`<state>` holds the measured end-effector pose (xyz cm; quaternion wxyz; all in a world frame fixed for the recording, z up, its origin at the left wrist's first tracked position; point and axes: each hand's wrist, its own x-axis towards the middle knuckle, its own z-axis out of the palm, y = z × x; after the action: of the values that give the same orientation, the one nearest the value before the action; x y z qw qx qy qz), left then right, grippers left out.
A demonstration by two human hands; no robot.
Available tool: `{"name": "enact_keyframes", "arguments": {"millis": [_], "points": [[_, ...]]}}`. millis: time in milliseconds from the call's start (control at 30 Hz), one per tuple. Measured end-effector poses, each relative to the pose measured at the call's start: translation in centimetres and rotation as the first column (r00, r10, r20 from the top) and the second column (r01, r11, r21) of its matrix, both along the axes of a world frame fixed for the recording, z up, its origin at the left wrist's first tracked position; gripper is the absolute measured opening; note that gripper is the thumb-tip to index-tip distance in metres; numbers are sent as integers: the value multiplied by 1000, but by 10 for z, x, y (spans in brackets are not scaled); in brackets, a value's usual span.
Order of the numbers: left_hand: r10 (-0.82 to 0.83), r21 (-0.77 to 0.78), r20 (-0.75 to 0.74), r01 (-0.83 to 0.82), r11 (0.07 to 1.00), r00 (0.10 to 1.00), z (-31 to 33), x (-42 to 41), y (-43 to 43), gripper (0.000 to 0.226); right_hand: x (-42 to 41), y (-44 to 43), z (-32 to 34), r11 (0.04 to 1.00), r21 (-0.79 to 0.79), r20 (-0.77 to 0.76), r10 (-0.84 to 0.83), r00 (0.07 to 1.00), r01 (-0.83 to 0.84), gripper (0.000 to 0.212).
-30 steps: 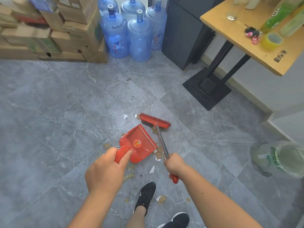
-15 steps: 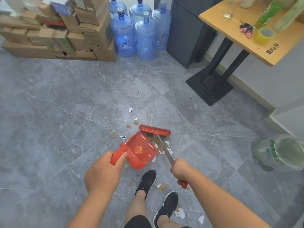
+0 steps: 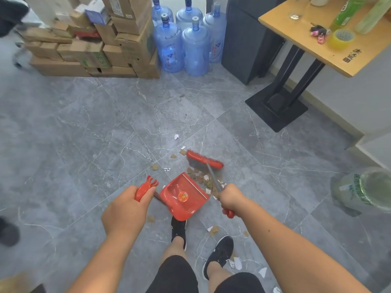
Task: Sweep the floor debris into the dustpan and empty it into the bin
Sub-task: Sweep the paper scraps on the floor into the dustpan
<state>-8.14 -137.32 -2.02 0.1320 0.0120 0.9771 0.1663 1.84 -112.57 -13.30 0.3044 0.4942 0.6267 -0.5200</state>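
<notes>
My left hand [image 3: 127, 210] grips the red handle of the red dustpan [image 3: 183, 196], whose pan rests on the grey tile floor with its mouth facing the broom. My right hand [image 3: 229, 197] holds the metal shaft of the red broom [image 3: 204, 159], its head on the floor just beyond the pan. Brown and white scraps of debris [image 3: 203, 178] lie between the broom head and the pan's lip. More scraps [image 3: 213, 229] lie near my black shoes and further out on the floor. A bin with a clear liner [image 3: 368, 190] stands at the right edge.
Stacked cardboard boxes [image 3: 91, 43] and several blue water jugs [image 3: 182, 45] line the far wall. A dark cabinet [image 3: 247, 41] stands beside them. A wooden table [image 3: 317, 39] on a black base [image 3: 277, 111] holds bottles, tape and keys at the upper right.
The view has pulled back and up. The dustpan's handle has risen in my left hand and the pan has turned; the broom head has dragged scraps toward the pan's lip.
</notes>
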Motion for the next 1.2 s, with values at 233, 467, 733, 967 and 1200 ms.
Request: {"name": "enact_keyframes", "arguments": {"millis": [233,467,733,967,1200], "points": [[-46,7,0,46,999,999,2,-60,-12,53,-88,-25,18,931,-187,-126,-341,932,315,22],[-76,20,30,76,997,997,-11,-146,-55,49,-188,-76,-1,610,-559,-61,-705,706,561,16],[-99,-10,60,100,995,993,-27,-240,-102,49,-304,-129,-47,193,-770,122,-891,437,609,9],[-140,-23,49,141,990,989,-43,-279,-110,43,-321,-131,-81,-8,-750,215,-948,233,662,6],[-200,-43,30,201,979,979,-44,-278,-85,45,-249,-125,-81,-115,-691,282,-952,120,714,20]]}}
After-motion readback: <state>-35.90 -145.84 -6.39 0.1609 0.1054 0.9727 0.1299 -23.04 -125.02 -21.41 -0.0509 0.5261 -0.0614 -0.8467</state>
